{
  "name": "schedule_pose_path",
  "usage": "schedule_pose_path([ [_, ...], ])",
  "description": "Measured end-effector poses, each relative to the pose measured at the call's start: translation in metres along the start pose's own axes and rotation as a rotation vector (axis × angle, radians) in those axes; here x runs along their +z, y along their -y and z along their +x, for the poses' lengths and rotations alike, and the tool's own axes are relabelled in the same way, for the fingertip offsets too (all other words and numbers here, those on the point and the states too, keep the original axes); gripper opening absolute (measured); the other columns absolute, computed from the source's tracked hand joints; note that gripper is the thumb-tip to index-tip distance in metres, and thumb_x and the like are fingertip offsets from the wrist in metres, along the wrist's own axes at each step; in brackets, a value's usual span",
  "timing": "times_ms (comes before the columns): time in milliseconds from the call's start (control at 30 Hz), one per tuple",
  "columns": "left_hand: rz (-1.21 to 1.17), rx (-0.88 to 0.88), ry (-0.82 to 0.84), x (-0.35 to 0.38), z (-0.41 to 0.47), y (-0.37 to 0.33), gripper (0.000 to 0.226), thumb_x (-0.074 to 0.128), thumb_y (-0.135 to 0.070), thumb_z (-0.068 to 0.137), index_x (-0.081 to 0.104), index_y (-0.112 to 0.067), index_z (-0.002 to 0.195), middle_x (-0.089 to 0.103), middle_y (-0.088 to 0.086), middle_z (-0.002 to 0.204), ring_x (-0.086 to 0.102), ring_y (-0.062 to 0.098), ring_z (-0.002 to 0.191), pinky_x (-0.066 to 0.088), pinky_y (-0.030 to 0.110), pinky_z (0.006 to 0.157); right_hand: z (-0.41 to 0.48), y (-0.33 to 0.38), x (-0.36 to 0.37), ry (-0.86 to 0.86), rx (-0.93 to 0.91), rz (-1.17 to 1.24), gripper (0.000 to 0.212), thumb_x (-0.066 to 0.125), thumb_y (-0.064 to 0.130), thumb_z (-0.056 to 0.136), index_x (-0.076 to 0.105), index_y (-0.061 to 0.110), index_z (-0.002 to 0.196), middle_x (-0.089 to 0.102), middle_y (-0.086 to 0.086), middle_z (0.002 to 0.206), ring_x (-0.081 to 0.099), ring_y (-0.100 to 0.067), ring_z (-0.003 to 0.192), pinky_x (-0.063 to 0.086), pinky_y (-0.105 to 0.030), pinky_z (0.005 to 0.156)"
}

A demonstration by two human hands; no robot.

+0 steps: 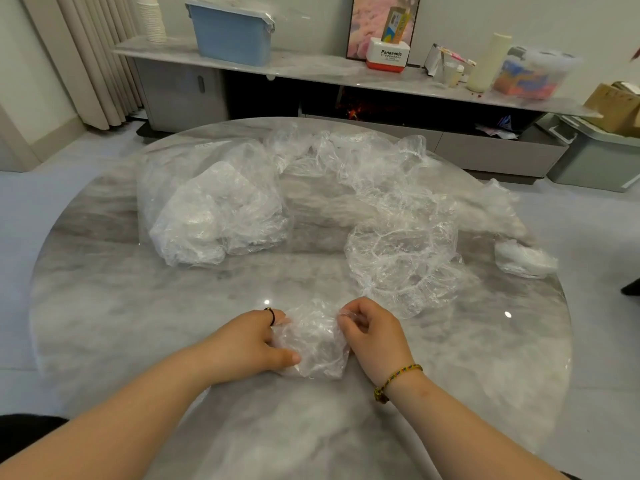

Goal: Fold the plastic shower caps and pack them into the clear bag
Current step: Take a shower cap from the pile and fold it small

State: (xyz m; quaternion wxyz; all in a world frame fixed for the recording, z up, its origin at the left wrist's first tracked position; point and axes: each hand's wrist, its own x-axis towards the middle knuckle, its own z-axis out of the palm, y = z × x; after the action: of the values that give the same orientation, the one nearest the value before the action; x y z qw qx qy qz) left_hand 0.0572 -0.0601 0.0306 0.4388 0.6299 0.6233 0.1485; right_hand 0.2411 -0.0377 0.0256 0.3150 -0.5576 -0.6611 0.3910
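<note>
Cap (313, 344) sits at six o'clock on the table (138, 323), part folded. The left hand (249, 344) grips its left side and the right hand (372, 337) pinches its right edge. The film looks thin, light, slippery and springy, so hold it at the folded edges and press it flat. The bag (214, 209) lies at ten o'clock.

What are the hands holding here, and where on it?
Both hands hold one bunched shower cap: the left hand grips its left edge, the right hand pinches its upper right edge.
</note>
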Motion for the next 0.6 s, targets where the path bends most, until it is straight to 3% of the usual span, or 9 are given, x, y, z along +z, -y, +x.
schedule_pose_path([
  [67, 0.022, 0.009, -0.081, 0.006, -0.001, -0.003, 0.05, 0.067, -0.029, 0.082, 0.044, -0.023, 0.126, 0.049, -0.011, 0.065, 0.05, -0.004, 0.056, 0.037, 0.009, 0.058, 0.004, -0.002, 0.002, 0.026, 0.074, 0.036, 0.029, 0.053, 0.006, 0.089, 0.049, 0.023, 0.066, 0.05, 0.005, 0.063, 0.047, -0.009, 0.056, 0.044, -0.014, 0.052],
  [133, 0.229, 0.048, -0.197, 0.01, -0.003, -0.009, 0.055, 0.059, -0.036, 0.087, 0.034, -0.027, 0.135, 0.052, -0.014, 0.075, 0.053, 0.004, 0.074, 0.038, 0.015, 0.072, 0.005, -0.004, 0.002, 0.038, 0.114, 0.069, 0.023, 0.053, 0.006, 0.09, 0.05, 0.021, 0.072, 0.048, 0.003, 0.065, 0.047, -0.008, 0.052, 0.043, -0.011, 0.048],
  [200, 0.482, 0.078, -0.376, 0.017, -0.004, -0.014, 0.056, 0.049, -0.041, 0.091, 0.027, -0.028, 0.141, 0.056, -0.011, 0.1, 0.053, 0.013, 0.098, 0.032, 0.02, 0.087, 0.004, -0.002, 0.004, 0.05, 0.081, -0.036, 0.009, 0.054, 0.011, 0.089, 0.052, 0.019, 0.092, 0.048, 0.006, 0.072, 0.044, -0.003, 0.056, 0.039, -0.005, 0.053],
  [233, 0.574, 0.116, -0.462, 0.02, -0.004, -0.014, 0.052, 0.046, -0.039, 0.092, 0.032, -0.025, 0.14, 0.055, -0.007, 0.109, 0.053, 0.015, 0.104, 0.032, 0.023, 0.091, 0.002, -0.004, 0.005, 0.048, 0.049, -0.083, 0.019, 0.054, 0.013, 0.09, 0.051, 0.019, 0.107, 0.05, 0.007, 0.082, 0.044, -0.002, 0.059, 0.038, -0.004, 0.057],
  [333, 0.629, 0.329, -0.675, 0.031, 0.0, -0.006, 0.045, 0.041, -0.033, 0.077, 0.059, -0.015, 0.114, 0.064, 0.003, 0.096, 0.051, 0.017, 0.092, 0.036, 0.028, 0.082, -0.001, -0.006, 0.007, -0.027, -0.08, -0.184, 0.044, 0.051, 0.016, 0.092, 0.036, 0.015, 0.134, 0.04, 0.007, 0.123, 0.05, -0.006, 0.092, 0.037, -0.005, 0.084],
  [400, 0.679, 0.373, -0.637, 0.035, 0.002, -0.001, 0.046, 0.037, -0.027, 0.072, 0.052, -0.014, 0.114, 0.068, 0.007, 0.105, 0.045, 0.017, 0.101, 0.029, 0.031, 0.089, -0.003, -0.005, 0.01, -0.059, -0.213, -0.267, 0.047, 0.044, 0.024, 0.093, 0.034, 0.012, 0.138, 0.029, 0.004, 0.141, 0.032, -0.006, 0.127, 0.021, -0.008, 0.107],
  [433, 0.698, 0.36, -0.586, 0.036, 0.003, 0.003, 0.048, 0.036, -0.024, 0.072, 0.049, -0.014, 0.117, 0.067, 0.007, 0.11, 0.044, 0.017, 0.106, 0.024, 0.031, 0.096, -0.004, -0.004, 0.012, -0.07, -0.27, -0.298, 0.05, 0.039, 0.03, 0.091, 0.036, 0.013, 0.138, 0.026, 0.004, 0.144, 0.023, -0.003, 0.132, 0.012, -0.006, 0.109],
  [533, 0.73, 0.218, -0.391, 0.038, 0.006, 0.011, 0.054, 0.034, -0.021, 0.069, 0.061, -0.011, 0.114, 0.069, 0.005, 0.107, 0.062, 0.018, 0.104, 0.024, 0.029, 0.097, -0.005, -0.007, 0.022, -0.087, -0.476, -0.505, 0.048, 0.037, 0.028, 0.083, 0.04, 0.012, 0.128, 0.047, -0.012, 0.136, 0.032, -0.015, 0.127, 0.015, -0.025, 0.109],
  [600, 0.725, 0.126, -0.353, 0.036, 0.007, 0.011, 0.061, 0.026, -0.027, 0.073, 0.063, -0.005, 0.116, 0.065, 0.007, 0.117, 0.063, 0.019, 0.106, 0.02, 0.029, 0.098, -0.007, -0.008, 0.029, -0.075, -0.588, -0.604, 0.038, 0.031, 0.028, 0.092, 0.041, 0.011, 0.124, 0.055, -0.014, 0.129, 0.036, -0.02, 0.122, 0.02, -0.035, 0.105],
])
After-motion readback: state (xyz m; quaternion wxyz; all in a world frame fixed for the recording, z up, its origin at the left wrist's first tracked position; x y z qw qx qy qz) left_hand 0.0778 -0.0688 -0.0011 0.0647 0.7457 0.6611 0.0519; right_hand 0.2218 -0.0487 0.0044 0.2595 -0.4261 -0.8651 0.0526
